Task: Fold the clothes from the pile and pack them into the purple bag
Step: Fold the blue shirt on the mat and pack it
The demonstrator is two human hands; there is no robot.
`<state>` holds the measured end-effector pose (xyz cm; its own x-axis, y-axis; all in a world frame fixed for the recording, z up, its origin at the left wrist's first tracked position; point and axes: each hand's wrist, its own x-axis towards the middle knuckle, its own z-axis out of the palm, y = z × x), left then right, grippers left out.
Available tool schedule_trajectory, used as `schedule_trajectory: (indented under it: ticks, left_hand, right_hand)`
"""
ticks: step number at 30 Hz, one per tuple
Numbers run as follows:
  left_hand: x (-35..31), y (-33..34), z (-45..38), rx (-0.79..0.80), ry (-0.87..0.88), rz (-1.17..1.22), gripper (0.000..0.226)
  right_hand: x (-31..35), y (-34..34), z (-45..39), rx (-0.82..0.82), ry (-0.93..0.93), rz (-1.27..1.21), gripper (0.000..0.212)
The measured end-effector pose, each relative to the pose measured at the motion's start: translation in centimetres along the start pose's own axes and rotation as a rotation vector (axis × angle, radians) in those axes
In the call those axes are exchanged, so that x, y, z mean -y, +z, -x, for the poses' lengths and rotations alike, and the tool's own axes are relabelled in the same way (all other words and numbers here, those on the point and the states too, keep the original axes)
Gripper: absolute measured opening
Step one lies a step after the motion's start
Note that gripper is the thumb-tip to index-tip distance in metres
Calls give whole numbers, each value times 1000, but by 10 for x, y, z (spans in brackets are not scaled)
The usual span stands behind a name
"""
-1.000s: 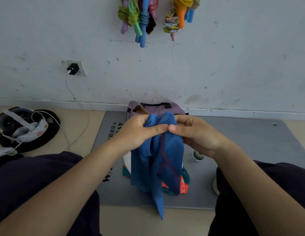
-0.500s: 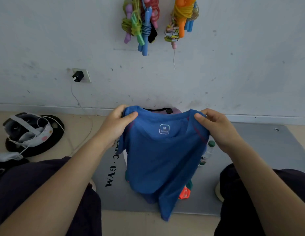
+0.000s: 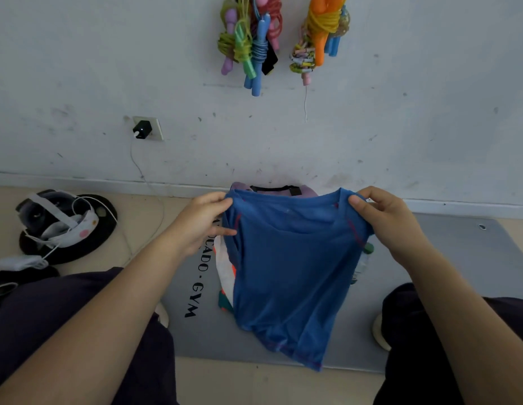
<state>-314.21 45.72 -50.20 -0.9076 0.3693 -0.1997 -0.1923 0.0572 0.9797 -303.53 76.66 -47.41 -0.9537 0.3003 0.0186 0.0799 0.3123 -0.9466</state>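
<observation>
A grey gym mat (image 3: 447,276) lies on the floor against the wall. Above the mat hangs a blue T-shirt (image 3: 286,273), held up by its shoulders: the left hand (image 3: 201,226) pinches one shoulder, the right hand (image 3: 386,220) pinches the other. On the mat behind the shirt sits the purple bag (image 3: 307,190); under the shirt, a pile of clothes (image 3: 225,273).

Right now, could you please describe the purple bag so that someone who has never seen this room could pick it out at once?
Start at the grey gym mat on the floor and follow it to its far edge, against the white wall. The purple bag sits there, mostly hidden behind the blue shirt held up by both hands. Only its lilac top with a black handle shows, unlike the white-and-orange clothes lying nearer.
</observation>
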Motion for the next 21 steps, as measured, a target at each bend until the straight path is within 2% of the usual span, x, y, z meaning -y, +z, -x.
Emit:
schedule_trajectory:
  ticks: [2, 4, 5, 8, 9, 13, 16, 21]
  left_hand:
    - [-5, 2, 0, 62, -62, 247, 19]
    - [-6, 2, -1, 44, -83, 263, 19]
    - [-4, 2, -3, -2, -50, 151, 20]
    - [6, -2, -7, -214, 151, -395, 23]
    - [8, -2, -8, -271, 197, -495, 22]
    - [13, -7, -8, -316, 213, -599, 6]
    - [15, -4, -7, -260, 192, -527, 10]
    - [12, 1, -4, -26, 22, -180, 17]
  right_hand:
    - [2, 2, 0, 4, 8, -14, 19]
    - [4, 4, 1, 6, 9, -38, 20]
    - [5, 5, 1, 5, 14, -46, 20]
    - [6, 4, 1, -15, 25, -47, 18]
    - [6, 3, 1, -22, 23, -54, 16]
    - [7, 0, 3, -52, 10, -109, 17]
    - [5, 0, 2, -53, 35, -119, 17]
    - [0, -3, -1, -33, 18, -119, 17]
